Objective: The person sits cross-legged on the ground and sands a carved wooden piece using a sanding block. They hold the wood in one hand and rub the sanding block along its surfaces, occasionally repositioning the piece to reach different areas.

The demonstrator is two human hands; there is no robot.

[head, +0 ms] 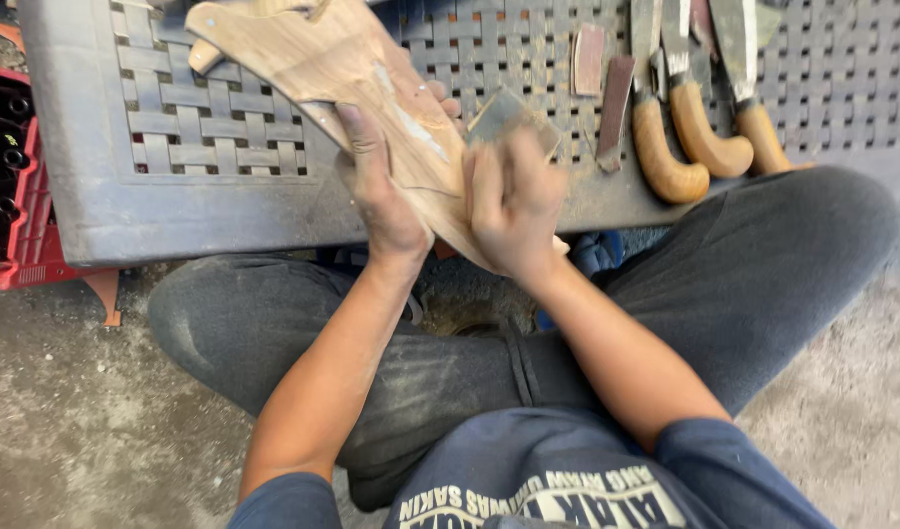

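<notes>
Head view looks down on a person sitting cross-legged on a concrete floor behind a grey plastic stool point(176, 211) with a woven-pattern top. By my judgement the work in hand is sanding: the wooden sheath point(342, 73), a long pale carved board, leans from the stool top down toward the lap. The left hand point(386, 206) is wrapped around its lower part, thumb laid up the face, fingers curled behind, holding it firmly. The right hand point(514, 201) is closed on a folded piece of sandpaper point(499, 116), pressing it against the sheath's edge. A steady brace from the left hand and even pressure along the grain look called for. On the stool, to the right, lie spare sandpaper strips point(607, 88) and three knives with curved wooden handles point(700, 137). A red crate point(24, 216) stands at the left.
</notes>
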